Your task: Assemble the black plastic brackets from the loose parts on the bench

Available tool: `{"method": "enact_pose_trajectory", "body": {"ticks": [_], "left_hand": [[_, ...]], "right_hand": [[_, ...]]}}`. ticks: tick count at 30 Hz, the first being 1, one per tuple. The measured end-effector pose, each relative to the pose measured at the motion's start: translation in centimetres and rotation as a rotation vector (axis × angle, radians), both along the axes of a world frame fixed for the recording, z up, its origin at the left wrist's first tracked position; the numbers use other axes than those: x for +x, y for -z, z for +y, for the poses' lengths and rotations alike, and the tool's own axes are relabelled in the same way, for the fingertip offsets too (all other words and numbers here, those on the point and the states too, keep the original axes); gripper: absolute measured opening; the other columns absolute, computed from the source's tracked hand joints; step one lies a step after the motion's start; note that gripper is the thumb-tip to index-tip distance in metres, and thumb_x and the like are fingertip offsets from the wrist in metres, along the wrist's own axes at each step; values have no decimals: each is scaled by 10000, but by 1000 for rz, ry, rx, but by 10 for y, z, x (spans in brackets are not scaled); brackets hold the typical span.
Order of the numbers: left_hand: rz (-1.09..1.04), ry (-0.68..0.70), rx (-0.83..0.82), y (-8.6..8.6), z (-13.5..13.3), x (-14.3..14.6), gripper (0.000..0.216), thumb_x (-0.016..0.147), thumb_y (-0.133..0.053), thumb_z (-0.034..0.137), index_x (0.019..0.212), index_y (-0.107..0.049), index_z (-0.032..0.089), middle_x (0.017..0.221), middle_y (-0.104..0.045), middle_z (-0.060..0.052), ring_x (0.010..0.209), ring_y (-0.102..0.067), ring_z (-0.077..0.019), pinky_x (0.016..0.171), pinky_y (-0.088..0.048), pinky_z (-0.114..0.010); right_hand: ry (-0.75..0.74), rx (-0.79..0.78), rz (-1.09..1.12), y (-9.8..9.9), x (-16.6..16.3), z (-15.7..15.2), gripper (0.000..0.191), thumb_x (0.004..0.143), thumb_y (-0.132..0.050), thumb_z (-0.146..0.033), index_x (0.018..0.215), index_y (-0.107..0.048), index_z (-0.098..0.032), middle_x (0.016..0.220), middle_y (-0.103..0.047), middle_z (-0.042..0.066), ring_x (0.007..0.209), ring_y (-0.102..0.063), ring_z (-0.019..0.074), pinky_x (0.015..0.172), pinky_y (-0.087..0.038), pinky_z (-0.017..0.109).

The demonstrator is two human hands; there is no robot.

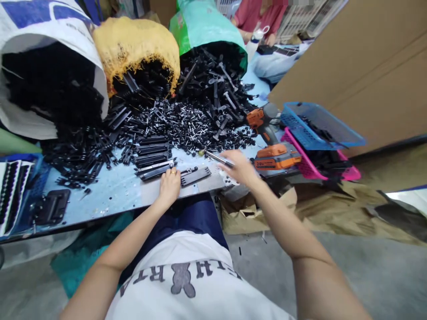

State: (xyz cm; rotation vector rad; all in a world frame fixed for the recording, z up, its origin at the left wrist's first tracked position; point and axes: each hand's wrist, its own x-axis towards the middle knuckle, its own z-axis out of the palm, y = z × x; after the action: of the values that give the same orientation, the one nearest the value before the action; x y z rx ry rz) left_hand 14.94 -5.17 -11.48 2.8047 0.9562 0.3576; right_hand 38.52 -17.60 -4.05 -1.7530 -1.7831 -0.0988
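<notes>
My left hand (170,183) is at the table's front edge, its fingers closed on the end of a black plastic strip-shaped part (196,176) with a toothed end. A ring shows on one finger. My right hand (240,168) is closed around a slim metal rod (219,158), held slanting over the table with its far end pointing left. A small yellowish bit shows at that end; I cannot tell if it belongs to the rod. Beside my left hand, several long black parts (151,153) lie in a row.
Loose small black parts and pins (187,120) are heaped behind. White (83,40), yellow (136,40) and green sacks (213,26) spill black pieces. An orange cordless drill (271,155) stands right, near blue (320,124) and pink baskets (305,166). Another person (260,18) sits across.
</notes>
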Motion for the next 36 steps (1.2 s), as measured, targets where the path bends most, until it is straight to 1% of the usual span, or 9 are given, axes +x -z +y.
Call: {"method": "enact_pose_trajectory", "body": {"ticks": [4, 9, 14, 17, 20, 23, 25, 28, 36], "left_hand": [[-93, -8, -50, -10, 1, -6, 234, 784, -441, 78, 961, -585, 131, 1026, -589, -152, 1022, -511, -285, 823, -434, -441], [-626, 14, -65, -29, -9, -55, 225, 797, -529, 215, 1018, -507, 181, 1034, -600, -83, 1035, -546, -221, 899, -439, -392], [-179, 40, -69, -15, 5, -62, 297, 874, -434, 207, 1156, -496, 142, 1029, -588, -120, 960, -560, -229, 819, -465, -360], [49, 42, -23, 1, 24, -59, 285, 880, -411, 188, 1134, -525, 130, 1015, -586, -131, 963, -550, -253, 798, -464, -388], [17, 70, -25, 8, 34, -66, 309, 888, -399, 193, 1171, -508, 132, 1055, -579, -131, 997, -539, -251, 837, -458, -393], [-182, 35, -73, 4, 30, -75, 351, 908, -366, 226, 1226, -470, 120, 1094, -562, -137, 1011, -542, -232, 881, -455, -371], [-333, 15, -133, 0, 23, -76, 358, 921, -349, 246, 1245, -455, 136, 1109, -552, -128, 1031, -542, -212, 901, -454, -349], [-500, 12, -229, -6, 10, -69, 340, 927, -361, 259, 1233, -464, 152, 1116, -550, -111, 1065, -528, -188, 927, -444, -335], [-710, -153, -441, -6, -7, -61, 332, 911, -430, 310, 1180, -534, 148, 1077, -565, -101, 1022, -547, -176, 860, -468, -310]], "right_hand": [[-278, -408, -189, 48, -54, 40, 362, 798, -680, -326, 1102, -584, -156, 1072, -547, 118, 1024, -486, 267, 865, -407, 401], [-235, -411, 13, 68, -56, 50, 368, 846, -621, -397, 1122, -587, -157, 988, -549, 96, 955, -506, 226, 853, -409, 355], [-183, -393, 424, 62, -62, 60, 348, 878, -554, -415, 1103, -601, -155, 950, -562, 77, 837, -540, 172, 750, -447, 287], [-287, -374, 252, 56, -63, 59, 366, 849, -594, -375, 1146, -586, -161, 997, -551, 94, 917, -521, 201, 829, -435, 328], [-388, -421, -71, 53, -61, 53, 352, 818, -576, -176, 1168, -588, -201, 1162, -516, 100, 1070, -459, 246, 936, -372, 393], [-159, -436, -178, 53, -64, 52, 335, 861, -460, -122, 1163, -588, -184, 1232, -488, 122, 1120, -439, 275, 946, -354, 418], [186, -459, -128, 53, -71, 57, 355, 933, -426, -308, 1211, -538, -117, 1094, -546, 191, 1030, -497, 308, 871, -394, 427], [534, -590, -60, 48, -85, 71, 722, 863, -458, -622, 1327, -390, -73, 887, -578, 198, 870, -562, 329, 756, -434, 414], [671, -625, 57, 55, -83, 60, 796, 795, -561, -615, 1393, -327, -145, 1170, -453, 192, 955, -554, 325, 816, -445, 425]]}}
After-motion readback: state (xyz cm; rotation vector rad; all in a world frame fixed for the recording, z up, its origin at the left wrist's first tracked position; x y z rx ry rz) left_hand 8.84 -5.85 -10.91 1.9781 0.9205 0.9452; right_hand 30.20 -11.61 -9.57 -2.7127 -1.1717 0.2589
